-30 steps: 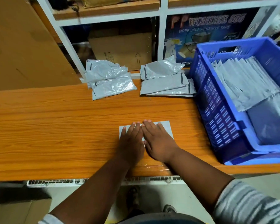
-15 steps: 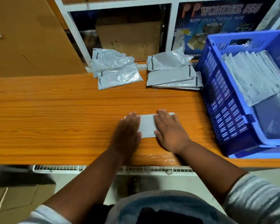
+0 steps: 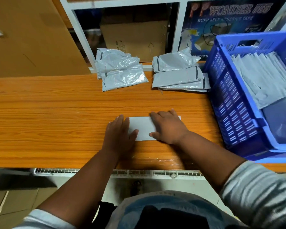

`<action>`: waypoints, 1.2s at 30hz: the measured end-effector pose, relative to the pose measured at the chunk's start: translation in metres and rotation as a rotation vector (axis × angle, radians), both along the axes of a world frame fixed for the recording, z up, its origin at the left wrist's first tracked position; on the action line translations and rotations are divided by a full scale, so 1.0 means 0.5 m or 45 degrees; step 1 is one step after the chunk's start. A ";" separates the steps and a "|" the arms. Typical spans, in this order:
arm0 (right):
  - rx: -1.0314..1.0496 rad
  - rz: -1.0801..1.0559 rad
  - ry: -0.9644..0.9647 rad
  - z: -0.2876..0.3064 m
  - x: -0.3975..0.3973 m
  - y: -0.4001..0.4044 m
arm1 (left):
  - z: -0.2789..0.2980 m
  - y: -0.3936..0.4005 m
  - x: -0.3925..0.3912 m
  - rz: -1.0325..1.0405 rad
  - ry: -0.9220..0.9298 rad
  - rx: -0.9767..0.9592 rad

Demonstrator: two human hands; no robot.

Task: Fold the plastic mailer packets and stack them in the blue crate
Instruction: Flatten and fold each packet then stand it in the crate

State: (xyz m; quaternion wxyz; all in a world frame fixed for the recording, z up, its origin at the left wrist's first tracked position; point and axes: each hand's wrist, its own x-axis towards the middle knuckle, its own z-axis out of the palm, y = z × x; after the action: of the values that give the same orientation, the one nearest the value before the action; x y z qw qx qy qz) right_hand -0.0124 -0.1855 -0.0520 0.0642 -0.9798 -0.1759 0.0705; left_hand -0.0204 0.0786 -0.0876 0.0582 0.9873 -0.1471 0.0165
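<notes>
We press one flat, smooth grey plastic mailer (image 3: 144, 128), folded into a neat rectangle, onto the glossy wood-grain table (image 3: 56, 113) near its front edge, well left of the crate. Our left hand (image 3: 118, 137) lies flat with fingers straight and together, covering the mailer's left end, the thumb resting on its surface. Our right hand (image 3: 168, 128) lies flat on the right end, fingers stretched out and slightly spread, thumb set apart along the near edge; neither hand grips or pinches anything. At the back of the table we see two heaps of unfolded mailers: the left heap (image 3: 120, 70) is crinkled, shiny and puffy with dark seal strips, the right heap (image 3: 178, 75) flatter, with one crumpled packet on top. We cannot count the packets in either heap. The blue crate (image 3: 229, 103), rigid plastic with slotted walls, stands at the table's right end and holds a fanned row of folded grey mailers (image 3: 262, 75), too overlapped to count. Behind stand a white shelf frame (image 3: 76, 25) and a cardboard box (image 3: 135, 35).
</notes>
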 end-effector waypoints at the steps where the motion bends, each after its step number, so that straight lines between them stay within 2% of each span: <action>1: -0.019 -0.011 0.043 0.007 0.015 0.025 | 0.013 -0.009 0.009 -0.007 -0.034 -0.026; 7: 0.015 -0.342 0.262 0.042 0.098 0.053 | 0.075 -0.028 0.058 -0.098 -0.242 -0.199; 11: 0.431 -0.664 0.443 0.092 0.141 -0.004 | 0.105 -0.049 0.113 -0.204 -0.287 -0.456; 14: 0.653 -0.811 0.339 0.163 0.153 -0.064 | 0.162 -0.109 0.149 -0.280 -0.246 -0.534; 20: 0.702 -1.077 -0.054 0.330 0.110 -0.214 | 0.268 -0.294 0.196 -0.545 -0.172 -0.648; 23: 0.537 -1.197 -0.234 0.398 0.058 -0.308 | 0.314 -0.405 0.194 -0.706 -0.156 -0.690; 27: 0.379 -1.311 -0.304 0.463 -0.012 -0.445 | 0.370 -0.552 0.167 -0.900 -0.182 -0.749; 33: 0.267 -1.445 -0.249 0.493 -0.089 -0.621 | 0.409 -0.748 0.127 -1.042 -0.139 -0.677; 36: 0.096 -1.409 0.003 0.450 -0.107 -0.683 | 0.395 -0.821 0.107 -1.007 -0.034 -0.568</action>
State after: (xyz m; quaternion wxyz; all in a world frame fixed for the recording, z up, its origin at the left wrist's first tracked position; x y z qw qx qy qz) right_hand -0.0657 -0.5272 0.1728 0.1270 -0.9229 0.3628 0.0210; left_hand 0.0332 -0.3319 0.1098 0.2693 0.8182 -0.5067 0.0371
